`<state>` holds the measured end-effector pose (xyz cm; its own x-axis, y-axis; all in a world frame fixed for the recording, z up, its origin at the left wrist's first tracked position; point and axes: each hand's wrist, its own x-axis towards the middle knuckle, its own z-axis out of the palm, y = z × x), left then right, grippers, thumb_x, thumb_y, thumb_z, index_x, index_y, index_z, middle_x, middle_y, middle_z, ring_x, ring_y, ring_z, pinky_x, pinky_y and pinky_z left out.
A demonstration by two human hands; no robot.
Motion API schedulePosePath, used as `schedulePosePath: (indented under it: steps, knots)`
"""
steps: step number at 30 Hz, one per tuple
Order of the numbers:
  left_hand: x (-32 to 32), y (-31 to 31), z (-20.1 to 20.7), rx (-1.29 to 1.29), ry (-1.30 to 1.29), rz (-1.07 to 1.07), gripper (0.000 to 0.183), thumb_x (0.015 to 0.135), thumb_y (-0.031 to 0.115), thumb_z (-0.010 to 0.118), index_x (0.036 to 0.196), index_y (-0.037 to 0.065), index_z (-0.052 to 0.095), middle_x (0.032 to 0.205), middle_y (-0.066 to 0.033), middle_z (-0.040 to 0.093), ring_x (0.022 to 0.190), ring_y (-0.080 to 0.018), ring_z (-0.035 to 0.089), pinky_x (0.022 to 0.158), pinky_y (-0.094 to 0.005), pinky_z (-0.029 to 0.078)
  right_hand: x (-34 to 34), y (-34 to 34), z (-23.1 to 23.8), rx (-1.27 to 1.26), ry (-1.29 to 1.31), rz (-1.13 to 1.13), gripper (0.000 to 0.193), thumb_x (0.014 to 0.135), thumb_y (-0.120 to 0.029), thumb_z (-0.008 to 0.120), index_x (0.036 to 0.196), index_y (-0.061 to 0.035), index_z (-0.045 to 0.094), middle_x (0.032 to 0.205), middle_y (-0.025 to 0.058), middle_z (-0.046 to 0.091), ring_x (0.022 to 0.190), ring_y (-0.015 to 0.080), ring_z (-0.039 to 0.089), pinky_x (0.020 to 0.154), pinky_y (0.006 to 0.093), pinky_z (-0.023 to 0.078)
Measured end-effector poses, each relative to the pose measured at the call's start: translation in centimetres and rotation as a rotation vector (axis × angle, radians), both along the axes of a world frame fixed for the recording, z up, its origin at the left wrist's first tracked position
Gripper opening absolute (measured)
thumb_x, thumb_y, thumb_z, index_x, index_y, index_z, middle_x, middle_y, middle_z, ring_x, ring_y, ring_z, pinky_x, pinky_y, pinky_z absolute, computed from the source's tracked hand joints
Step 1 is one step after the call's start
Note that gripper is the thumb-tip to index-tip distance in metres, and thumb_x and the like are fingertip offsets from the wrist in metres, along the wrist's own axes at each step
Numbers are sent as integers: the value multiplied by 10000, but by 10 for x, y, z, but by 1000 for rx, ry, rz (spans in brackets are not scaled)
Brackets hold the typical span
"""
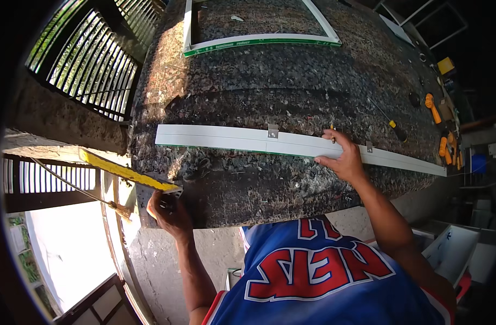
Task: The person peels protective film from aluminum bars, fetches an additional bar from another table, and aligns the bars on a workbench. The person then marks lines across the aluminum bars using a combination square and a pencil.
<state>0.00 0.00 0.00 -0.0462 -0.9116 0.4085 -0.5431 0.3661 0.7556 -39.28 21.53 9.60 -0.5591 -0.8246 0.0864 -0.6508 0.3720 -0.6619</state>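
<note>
A long white metal profile (221, 135) with a green lower edge lies across the dark worktable, with small metal clips (273, 131) on it. My right hand (342, 157) grips it across its width, thumb on the near edge and fingers on the far edge. A small brass-coloured, pencil-like piece (333, 135) shows by these fingers. At the table's near left corner, my left hand (172, 212) is closed round the end of a long yellow bar-shaped tool (128, 172). The tool sticks out leftward past the table edge; its exact kind is unclear, and the palm side is hidden.
On the far side of the worktable (242, 200) lies a white frame (264, 40) with green edging. A screwdriver (398, 130) and orange-and-black tools (433, 108) lie to the right. Slatted windows (88, 59) stand at the left, and a white channel-shaped piece (451, 246) at the lower right.
</note>
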Motion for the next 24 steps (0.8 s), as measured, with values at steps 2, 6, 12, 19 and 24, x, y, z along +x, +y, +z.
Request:
schedulePosePath:
  steps: [2, 6, 12, 19, 24]
  knots:
    - [-6, 17, 4, -30, 6, -10, 473, 814, -26, 646, 1272, 36, 544, 1071, -75, 527, 883, -177, 579, 798, -320, 502, -5, 11, 5, 7, -11, -2, 718, 683, -210, 909, 1302, -31, 592, 1152, 119, 686, 1094, 280, 655, 935, 390, 509]
    - [1, -10, 11, -70, -30, -22, 479, 802, -39, 652, 1265, 34, 552, 1078, -77, 531, 880, -174, 578, 795, -320, 501, 8, -11, 1, 8, -1, -18, 724, 681, -206, 910, 1305, -29, 587, 1143, 118, 687, 1083, 270, 659, 922, 383, 514]
    - [-2, -12, -4, -55, -49, -53, 510, 805, -39, 665, 1298, 27, 550, 1150, -126, 554, 990, -242, 591, 848, -345, 508, 5, -1, 2, 0, -10, -31, 718, 684, -231, 904, 1301, -46, 587, 1145, 123, 683, 1061, 281, 666, 906, 393, 525]
    - [8, -15, 11, -49, -200, -21, 398, 916, 75, 655, 1292, 1, 550, 1210, -169, 592, 1077, -327, 638, 925, -418, 537, 7, -8, -7, -10, 45, 28, 756, 694, -281, 887, 1339, -63, 558, 1200, 127, 656, 1096, 308, 638, 945, 413, 508]
    - [4, -23, -7, -129, -168, -35, 445, 906, 124, 705, 1307, 9, 550, 1185, -154, 612, 1046, -297, 639, 884, -391, 538, 2, -1, -5, -57, 78, 85, 785, 710, -295, 869, 1376, -50, 534, 1277, 155, 626, 1213, 328, 567, 1026, 428, 471]
